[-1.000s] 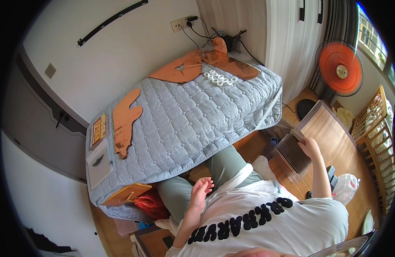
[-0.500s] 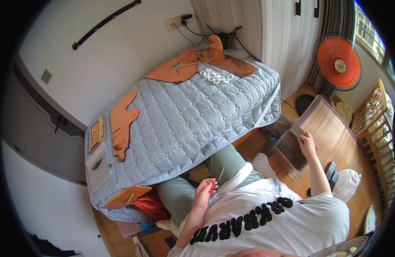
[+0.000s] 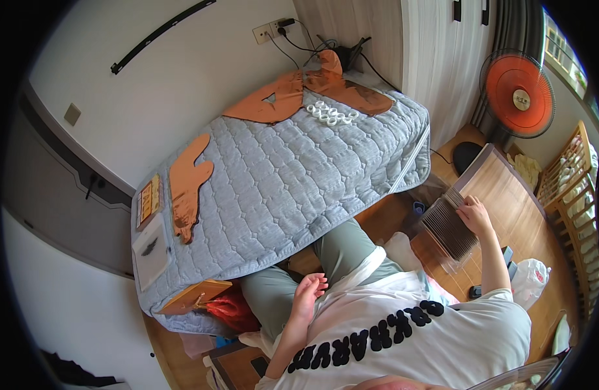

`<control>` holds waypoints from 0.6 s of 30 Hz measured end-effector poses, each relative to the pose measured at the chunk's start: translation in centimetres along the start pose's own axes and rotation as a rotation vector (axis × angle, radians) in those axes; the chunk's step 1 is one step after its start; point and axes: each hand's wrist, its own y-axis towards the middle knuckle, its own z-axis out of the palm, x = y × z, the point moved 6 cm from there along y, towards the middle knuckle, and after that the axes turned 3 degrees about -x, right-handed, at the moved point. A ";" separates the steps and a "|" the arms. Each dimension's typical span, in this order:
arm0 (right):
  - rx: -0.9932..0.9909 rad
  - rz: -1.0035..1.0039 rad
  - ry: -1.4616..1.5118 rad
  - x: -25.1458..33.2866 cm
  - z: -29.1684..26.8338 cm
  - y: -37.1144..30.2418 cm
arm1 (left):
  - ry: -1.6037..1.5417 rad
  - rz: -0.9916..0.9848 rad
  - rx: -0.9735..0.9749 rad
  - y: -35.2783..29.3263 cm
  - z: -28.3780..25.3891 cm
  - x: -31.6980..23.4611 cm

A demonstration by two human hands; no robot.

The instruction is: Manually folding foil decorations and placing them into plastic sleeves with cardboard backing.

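My right hand [image 3: 475, 216] reaches to the right, its fingers curled down over the edge of a stack of thin grey-brown sheets [image 3: 447, 229]. The sheets stand on edge in a tight row, in what looks like clear plastic, on a wooden surface. The fingertips are partly hidden, so how many sheets they grip does not show. Over my lap, my left hand [image 3: 308, 292] rests palm up with loosely bent fingers and nothing visible in it.
A bed with a grey quilted cover [image 3: 286, 175] spans the front, bearing orange-brown cut-out shapes [image 3: 190, 182] and several white rings [image 3: 330, 114]. To the right are a standing fan [image 3: 517, 94], a wooden crib [image 3: 566, 172] and a white plastic bag [image 3: 529, 281].
My right hand has shifted slightly along the stack, its fingers now more bent down onto it. The whole view has drifted a little. My left hand stays over my lap.
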 end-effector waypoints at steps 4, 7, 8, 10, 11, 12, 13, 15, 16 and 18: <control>-0.047 0.010 0.042 -1.2 0.5 -0.9 | 0.013 -0.004 0.011 0.3 0.8 0.1; -0.051 0.035 0.067 -1.3 1.0 -1.6 | 0.015 -0.008 0.026 0.5 1.0 0.2; -0.069 0.022 0.081 -0.9 1.1 -1.7 | 0.010 -0.014 0.033 0.5 1.2 0.3; -0.087 0.009 0.096 -0.5 1.1 -1.4 | 0.018 -0.021 0.032 0.7 1.4 0.5; -0.068 0.025 0.105 -0.4 1.3 -1.2 | 0.027 -0.029 0.031 0.7 1.5 0.6; -0.050 0.041 0.115 -0.6 1.4 -1.1 | 0.029 -0.031 0.033 0.7 1.6 0.7; -0.050 0.045 0.115 -0.8 1.5 -0.9 | 0.041 -0.039 0.037 0.8 1.7 0.8; -0.094 0.009 0.086 -0.8 1.2 -0.9 | 0.056 -0.052 0.044 0.8 1.9 1.0; -0.093 0.015 0.086 -0.9 1.2 -1.0 | 0.061 -0.055 0.046 0.8 2.0 1.0; -0.074 0.045 0.103 -0.4 1.1 -1.1 | 0.071 -0.064 0.051 0.9 2.2 1.1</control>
